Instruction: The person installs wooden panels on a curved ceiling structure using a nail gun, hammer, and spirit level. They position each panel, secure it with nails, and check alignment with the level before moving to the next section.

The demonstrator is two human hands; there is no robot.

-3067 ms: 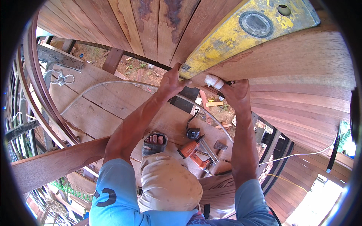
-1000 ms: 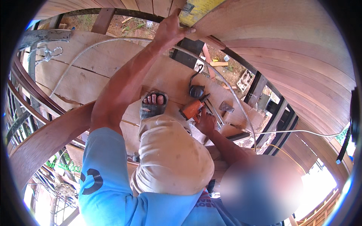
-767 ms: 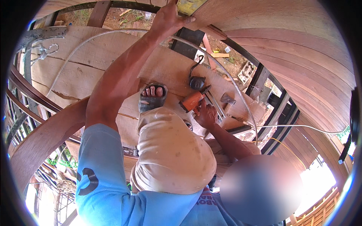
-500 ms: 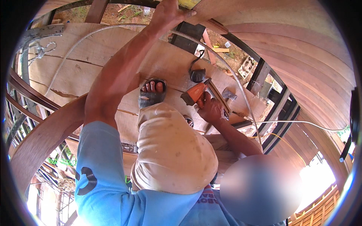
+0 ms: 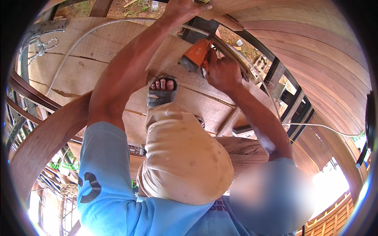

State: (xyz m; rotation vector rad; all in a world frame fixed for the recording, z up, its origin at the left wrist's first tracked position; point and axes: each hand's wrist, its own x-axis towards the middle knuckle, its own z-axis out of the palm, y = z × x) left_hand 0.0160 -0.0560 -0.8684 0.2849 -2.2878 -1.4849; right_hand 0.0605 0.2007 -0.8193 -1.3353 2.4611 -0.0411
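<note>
My right hand (image 5: 224, 74) is closed around an orange nail gun (image 5: 197, 52), whose long dark magazine runs off toward the right. The tool is raised over the planks, near the lower edge of the wood-clad wall (image 5: 311, 59). At the top edge of the picture, my left hand (image 5: 185, 8) rests against the timber at the wall's near end, its thumb stretched out to the right. Its other fingers are cut off by the picture's edge, so their grip is hidden.
Wide planks (image 5: 88, 45) form the platform under my sandalled foot (image 5: 162, 92). A pale hose (image 5: 94, 34) arches across them and past my right arm. Knotted rope (image 5: 41, 46) hangs on a post at left, above a curved board (image 5: 55, 133). Debris lies on the ground beyond.
My right hand has carried the nail gun up and away from me, toward the wall. The tape measure and hammer on the planks are now hidden. My left hand has shifted slightly right.
</note>
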